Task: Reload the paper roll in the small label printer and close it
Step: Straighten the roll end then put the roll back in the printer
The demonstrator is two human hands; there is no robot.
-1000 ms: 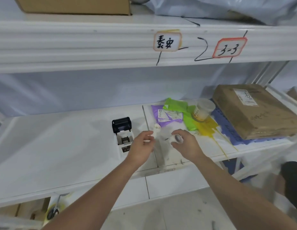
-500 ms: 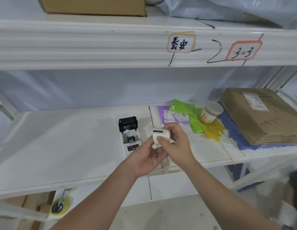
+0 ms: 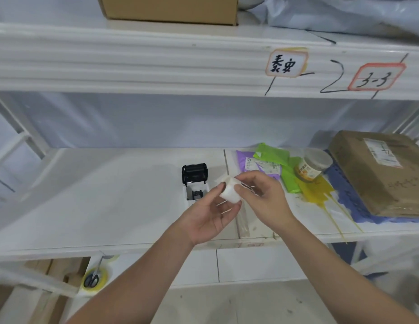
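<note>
The small white label printer (image 3: 195, 188) stands on the white shelf (image 3: 110, 197) with its black lid tipped up and open, its paper bay exposed. Just right of it, above the shelf, I hold a white paper roll (image 3: 230, 193) between both hands. My left hand (image 3: 211, 213) cups the roll from below with thumb and fingers on its left end. My right hand (image 3: 262, 195) pinches its right side, with a loose paper end sticking up at the roll's top left.
Purple and green mailer bags (image 3: 269, 167), a lidded jar (image 3: 312, 166), a yellow bag (image 3: 317, 190) and a taped cardboard box (image 3: 386, 169) fill the shelf's right end. Another box (image 3: 171, 8) sits on the upper shelf. Scissors (image 3: 92, 278) lie below.
My hands came together from slightly apart, bringing the paper roll up between them beside the printer. The camera view shifted left, so everything slid right in view.
</note>
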